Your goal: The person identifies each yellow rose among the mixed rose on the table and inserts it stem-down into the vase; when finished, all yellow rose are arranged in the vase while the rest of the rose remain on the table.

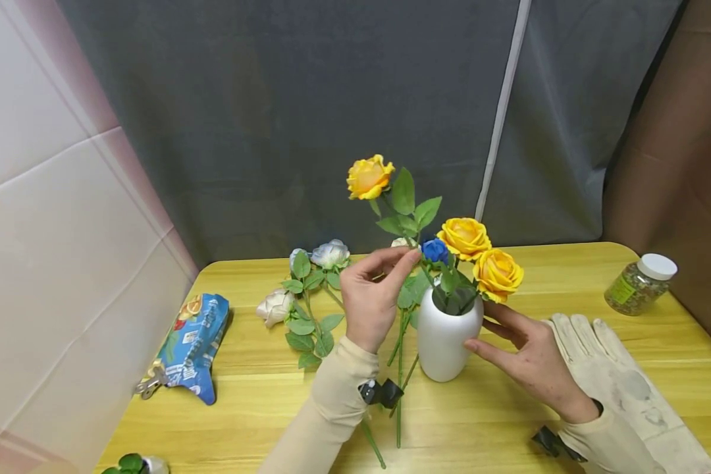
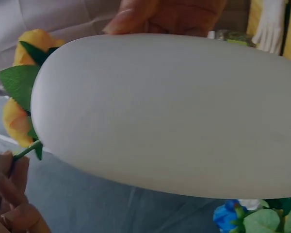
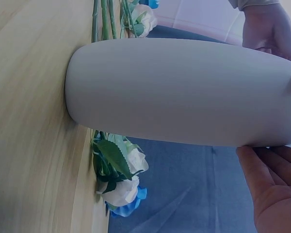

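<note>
In the head view a white vase (image 1: 447, 345) stands upright on the table, with two yellow roses (image 1: 465, 238) leaning out of its mouth to the right. My left hand (image 1: 372, 299) pinches the green stem of another yellow rose (image 1: 370, 176), whose bloom is higher and to the left. That stem slants down to the vase's mouth; its lower end is hidden. My right hand (image 1: 527, 355) holds the upper right side of the vase, thumb in front and fingers behind. The right wrist view shows the same vase (image 3: 184, 92) between my right thumb and fingers (image 3: 254, 167).
Pale roses (image 1: 330, 254) with leafy stems lie left of the vase, and a blue rose (image 1: 434, 250) shows behind it. A blue snack bag (image 1: 195, 345) with a clip lies at left. At right are a pale glove (image 1: 622, 382) and a white-lidded jar (image 1: 640, 284).
</note>
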`<state>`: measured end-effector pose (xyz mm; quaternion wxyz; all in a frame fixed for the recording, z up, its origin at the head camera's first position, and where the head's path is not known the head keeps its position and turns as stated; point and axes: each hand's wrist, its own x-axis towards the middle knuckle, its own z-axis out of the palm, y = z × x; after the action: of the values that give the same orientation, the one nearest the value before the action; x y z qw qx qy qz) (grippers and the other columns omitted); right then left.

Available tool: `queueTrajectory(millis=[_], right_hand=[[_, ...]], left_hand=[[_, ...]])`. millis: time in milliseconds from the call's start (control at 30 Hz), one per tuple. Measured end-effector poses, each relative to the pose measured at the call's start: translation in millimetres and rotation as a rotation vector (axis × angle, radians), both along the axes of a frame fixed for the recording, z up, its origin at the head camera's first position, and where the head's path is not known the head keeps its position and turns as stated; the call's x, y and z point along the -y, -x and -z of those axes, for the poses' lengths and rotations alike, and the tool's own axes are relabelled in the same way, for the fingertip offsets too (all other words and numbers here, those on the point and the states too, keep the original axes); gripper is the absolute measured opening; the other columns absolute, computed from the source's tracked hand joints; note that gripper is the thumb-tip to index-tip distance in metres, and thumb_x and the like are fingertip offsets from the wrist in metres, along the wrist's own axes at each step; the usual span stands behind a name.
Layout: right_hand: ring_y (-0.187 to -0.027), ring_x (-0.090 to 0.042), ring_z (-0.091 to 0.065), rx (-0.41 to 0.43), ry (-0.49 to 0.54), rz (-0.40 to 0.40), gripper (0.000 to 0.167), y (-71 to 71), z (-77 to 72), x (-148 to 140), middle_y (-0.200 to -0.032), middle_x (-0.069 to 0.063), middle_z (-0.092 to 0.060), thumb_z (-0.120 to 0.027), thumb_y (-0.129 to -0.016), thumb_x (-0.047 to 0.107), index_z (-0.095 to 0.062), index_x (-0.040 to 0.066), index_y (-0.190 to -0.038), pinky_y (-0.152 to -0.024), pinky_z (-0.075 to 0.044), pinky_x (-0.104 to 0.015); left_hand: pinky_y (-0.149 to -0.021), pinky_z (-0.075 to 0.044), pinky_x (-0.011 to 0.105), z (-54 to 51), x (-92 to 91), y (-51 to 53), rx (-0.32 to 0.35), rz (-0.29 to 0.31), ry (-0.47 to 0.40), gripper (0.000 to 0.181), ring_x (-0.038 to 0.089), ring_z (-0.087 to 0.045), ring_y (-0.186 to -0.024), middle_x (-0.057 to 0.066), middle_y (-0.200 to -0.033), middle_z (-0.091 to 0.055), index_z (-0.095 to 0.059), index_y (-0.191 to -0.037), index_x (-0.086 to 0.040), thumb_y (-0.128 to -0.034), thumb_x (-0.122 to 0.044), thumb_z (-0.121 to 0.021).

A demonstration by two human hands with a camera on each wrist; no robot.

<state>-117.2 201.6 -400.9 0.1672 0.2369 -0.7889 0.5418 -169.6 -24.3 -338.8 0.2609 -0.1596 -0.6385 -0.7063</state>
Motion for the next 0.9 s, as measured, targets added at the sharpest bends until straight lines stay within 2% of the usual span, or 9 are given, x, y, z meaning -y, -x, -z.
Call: queueTrajectory(millis=[67,167,300,433,533,667,767,900], right_hand=[[-0.115,-0.005,-0.068,-0.001,0.003,-0.004,0.059,0.0,-0.2,0,-0.133,-0.011,-0.068,-0.082,-0.079,-0.011,-0.065,0.003,-0.134,-0.090,-0.058,-0.026],[-0.116,-0.005,-0.067,0.001,0.000,-0.010,0.058,0.2,-0.6,1,-0.132,-0.016,-0.068,-0.081,-0.080,-0.011,-0.065,0.003,-0.134,-0.091,-0.057,-0.026],[-0.117,-0.004,-0.066,0.002,-0.006,-0.013,0.057,0.5,-0.8,1,-0.130,-0.023,-0.067,-0.081,-0.080,-0.011,-0.065,0.002,-0.134,-0.092,-0.057,-0.025],[-0.117,-0.004,-0.066,0.013,-0.013,-0.005,0.058,0.3,-0.5,0,-0.131,-0.021,-0.067,-0.081,-0.081,-0.010,-0.064,0.004,-0.135,-0.092,-0.057,-0.025],[-0.117,-0.003,-0.066,0.028,-0.020,0.004,0.058,0.1,-0.6,0,-0.132,-0.019,-0.067,-0.081,-0.082,-0.008,-0.064,0.004,-0.135,-0.092,-0.057,-0.025],[-0.117,-0.002,-0.065,0.031,-0.020,0.006,0.058,0.0,-0.8,0,-0.132,-0.018,-0.067,-0.081,-0.081,-0.008,-0.064,0.004,-0.135,-0.092,-0.057,-0.024],[-0.117,-0.002,-0.065,0.026,-0.015,0.005,0.058,-0.1,-0.9,0,-0.132,-0.011,-0.068,-0.082,-0.081,-0.008,-0.064,0.004,-0.135,-0.092,-0.056,-0.022],[-0.119,-0.002,-0.065,0.012,0.001,-0.004,0.060,-0.2,-0.5,-1,-0.133,0.000,-0.067,-0.081,-0.080,-0.011,-0.064,0.004,-0.136,-0.092,-0.056,-0.021]], left_hand=[[-0.053,-0.039,0.020,2.6,-1.2,-1.5,0.027,0.043,0.052,0.011,0.006,-0.058,-0.059,0.016,-0.078,-0.075,-0.081,-0.096,-0.003,-0.0886,-0.012,-0.081],[-0.053,-0.039,0.021,5.4,-1.5,-3.7,0.067,0.076,0.133,0.011,0.007,-0.058,-0.059,0.011,-0.080,-0.076,-0.082,-0.096,-0.007,-0.0889,-0.015,-0.082],[-0.054,-0.042,0.021,9.0,-0.3,-5.1,0.080,0.077,0.245,0.011,0.008,-0.060,-0.065,0.003,-0.083,-0.077,-0.083,-0.095,-0.012,-0.0895,-0.022,-0.082],[-0.056,-0.043,0.021,12.6,0.8,-5.4,0.064,0.071,0.314,0.011,0.010,-0.057,-0.070,-0.001,-0.083,-0.076,-0.083,-0.093,-0.014,-0.0901,-0.025,-0.081],[-0.056,-0.043,0.021,13.4,0.3,-6.0,0.072,0.074,0.298,0.011,0.010,-0.056,-0.071,-0.001,-0.084,-0.076,-0.083,-0.093,-0.014,-0.0893,-0.024,-0.082],[-0.053,-0.040,0.020,12.8,-1.7,-6.5,0.087,0.086,0.208,0.011,0.009,-0.054,-0.068,0.005,-0.084,-0.076,-0.083,-0.094,-0.010,-0.0882,-0.019,-0.083],[-0.051,-0.037,0.019,12.6,-2.7,-5.9,0.080,0.096,0.163,0.011,0.009,-0.051,-0.065,0.008,-0.085,-0.076,-0.082,-0.094,-0.008,-0.0885,-0.017,-0.082],[-0.053,-0.035,0.020,13.2,-2.1,-4.5,0.076,0.110,0.208,0.009,0.010,-0.046,-0.061,0.005,-0.080,-0.074,-0.083,-0.092,-0.010,-0.0894,-0.019,-0.082]])
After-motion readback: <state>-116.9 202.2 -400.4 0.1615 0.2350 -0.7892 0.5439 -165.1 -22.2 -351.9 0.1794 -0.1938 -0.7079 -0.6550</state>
